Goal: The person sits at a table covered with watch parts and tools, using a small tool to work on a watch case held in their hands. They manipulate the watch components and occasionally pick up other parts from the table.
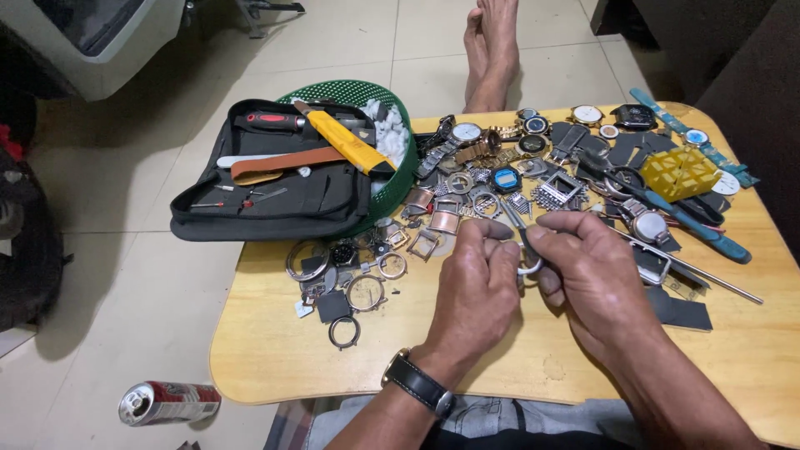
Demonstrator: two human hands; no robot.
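My left hand [477, 287] and my right hand [587, 271] meet over the middle of a low wooden table [275, 350]. Between their fingertips they pinch a small silver watch case [528, 267], mostly hidden by the fingers. My right hand also holds thin metal tweezers [517, 223] whose tips point up and to the left. A dark watch with a black strap [418, 385] is on my left wrist. Loose watch cases, bezels and rings [367, 292] lie just left of my left hand.
Several watches, straps and parts [542, 158] cover the table's far half, with a yellow plastic holder [679, 173] and blue-handled tool [708, 235] at right. A black tool pouch [275, 175] rests on a green basket [392, 104]. A drink can [167, 402] lies on the tiled floor; bare feet [492, 50] beyond.
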